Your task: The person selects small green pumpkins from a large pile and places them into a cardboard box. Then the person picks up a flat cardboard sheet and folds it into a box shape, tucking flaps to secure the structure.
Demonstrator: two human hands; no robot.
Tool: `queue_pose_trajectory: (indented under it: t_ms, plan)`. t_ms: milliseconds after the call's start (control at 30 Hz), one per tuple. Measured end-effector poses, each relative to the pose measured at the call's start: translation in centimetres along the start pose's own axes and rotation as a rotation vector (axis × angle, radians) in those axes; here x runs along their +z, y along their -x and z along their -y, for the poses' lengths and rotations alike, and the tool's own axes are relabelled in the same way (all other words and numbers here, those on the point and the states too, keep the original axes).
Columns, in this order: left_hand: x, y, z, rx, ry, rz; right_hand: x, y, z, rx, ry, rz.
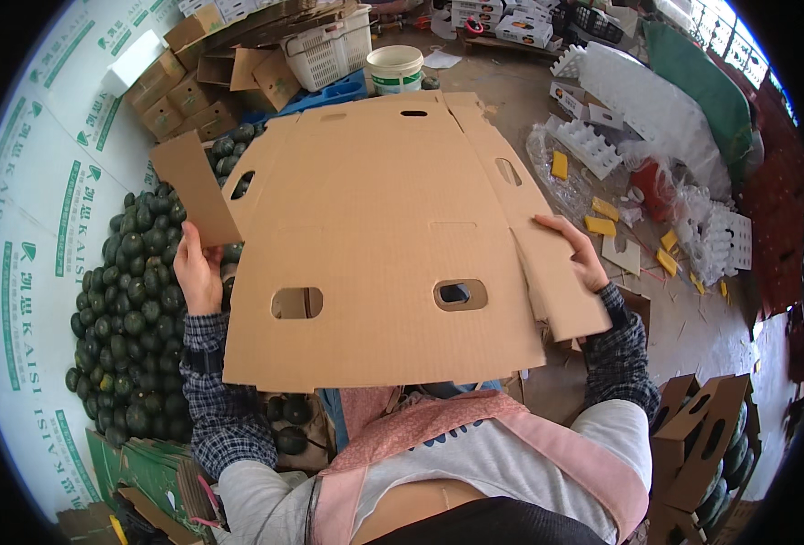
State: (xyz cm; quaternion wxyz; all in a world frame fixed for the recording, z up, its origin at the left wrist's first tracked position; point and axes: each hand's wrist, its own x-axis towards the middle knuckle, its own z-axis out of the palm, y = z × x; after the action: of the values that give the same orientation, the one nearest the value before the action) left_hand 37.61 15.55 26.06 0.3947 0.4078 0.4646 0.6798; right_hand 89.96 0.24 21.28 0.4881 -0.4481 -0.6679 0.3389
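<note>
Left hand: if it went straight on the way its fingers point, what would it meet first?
The left hand would most likely meet the raised cardboard flap first; it seems to touch it now, though depth is unclear.

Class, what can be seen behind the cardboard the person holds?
Round, dark green produce shows past the left edge of the cardboard; most of what lies behind is covered.

Left of the grip spreads a heap of dark green rounded produce (143, 309); beyond the grip stand a white bucket (395, 70) and a white crate (329, 54). Right of the grip lie yellow pieces (600, 226) and a white notched tray (590, 148).
</note>
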Motion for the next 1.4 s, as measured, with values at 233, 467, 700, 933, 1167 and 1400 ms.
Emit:
queue_pose_trajectory:
  t_ms: [233, 467, 700, 933, 1167, 1400]
  plan:
    - [-4.6, 9.5, 1.6, 0.135, -0.121, 0.038, 5.6, 3.0, -0.1, 0.093, -0.581, -0.697]
    - [-8.4, 18.9, 4.9, 0.119, -0.358, 0.746, 5.1, 5.1, 4.6, -0.014, 0.356, 0.248]
    - [-8.4, 21.1, 3.9, -0.015, -0.428, 0.786, 3.9, 6.9, 3.9, 0.018, 0.038, 0.339]
    - [-4.3, 19.7, 5.2, 0.107, -0.702, 0.347, 9.4, 8.0, 0.2, 0.378, 0.348, -0.332]
    - [1.3, 18.4, 1.3, 0.789, -1.306, 1.056, 11.7, 1.9, 5.3, -0.342, 0.877, 0.299]
    - [1.1, 18.7, 3.7, 0.458, -1.086, 1.691, 12.6, 2.8, 1.3, -0.108, 0.638, 1.066]
